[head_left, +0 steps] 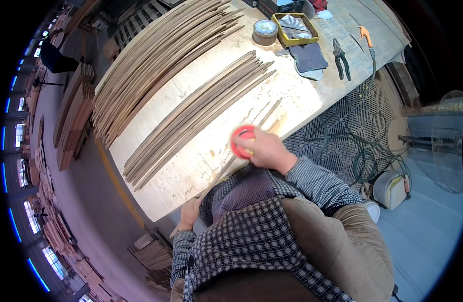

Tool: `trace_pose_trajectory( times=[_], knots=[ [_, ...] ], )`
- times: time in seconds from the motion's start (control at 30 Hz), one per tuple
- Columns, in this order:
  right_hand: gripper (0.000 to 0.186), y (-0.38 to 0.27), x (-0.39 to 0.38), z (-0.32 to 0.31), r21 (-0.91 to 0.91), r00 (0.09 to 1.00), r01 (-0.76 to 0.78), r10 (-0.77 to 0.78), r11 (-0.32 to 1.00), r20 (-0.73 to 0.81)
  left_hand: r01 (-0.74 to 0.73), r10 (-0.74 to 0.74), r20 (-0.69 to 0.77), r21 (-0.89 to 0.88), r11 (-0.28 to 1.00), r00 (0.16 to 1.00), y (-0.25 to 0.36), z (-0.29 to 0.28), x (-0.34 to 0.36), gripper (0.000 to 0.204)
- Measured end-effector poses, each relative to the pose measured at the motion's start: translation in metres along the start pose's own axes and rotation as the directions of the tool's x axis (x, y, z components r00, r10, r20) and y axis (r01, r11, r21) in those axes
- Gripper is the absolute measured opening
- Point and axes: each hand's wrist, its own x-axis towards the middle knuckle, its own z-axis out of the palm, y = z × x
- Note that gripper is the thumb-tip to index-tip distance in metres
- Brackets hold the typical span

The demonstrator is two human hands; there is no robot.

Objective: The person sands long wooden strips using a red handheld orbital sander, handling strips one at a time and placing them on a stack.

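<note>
Round tin (265,31), silver lid, at table (201,151) far end; yellow rectangular box (295,29) just right of it.

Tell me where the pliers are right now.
In the head view, the pliers lie at the table's far right, between the dark cloth and the orange-handled tool.

red roll (242,139): half behind right hand (266,150) | left hand (190,212): fingers hidden by checked sleeve (183,249)
</note>
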Motion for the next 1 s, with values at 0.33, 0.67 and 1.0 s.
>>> trace_pose_trajectory(
  times=[0.33, 0.67, 1.0],
  knots=[
    [0.051, 0.052, 0.025, -0.050, -0.100, 0.933, -0.348, 0.333, 0.932, -0.139, -0.008, 0.002, -0.041, -0.139, 0.990, 0.999, 0.001, -0.001, -0.005, 0.036],
    [0.031, 0.082, -0.004, 0.092, -0.211, 0.970, 0.182, -0.210, 0.960, -0.120, 0.054, 0.013, -0.225, 0.290, 0.956, 0.974, 0.021, 0.008, -0.015, 0.033],
    [0.039, 0.087, 0.025, -0.001, -0.264, 0.999, -0.047, 0.050, 0.964, 0.006, 0.050, -0.035, -0.075, 0.204, 0.978, 0.997, 0.022, 0.007, -0.009, 0.037]
  ],
)
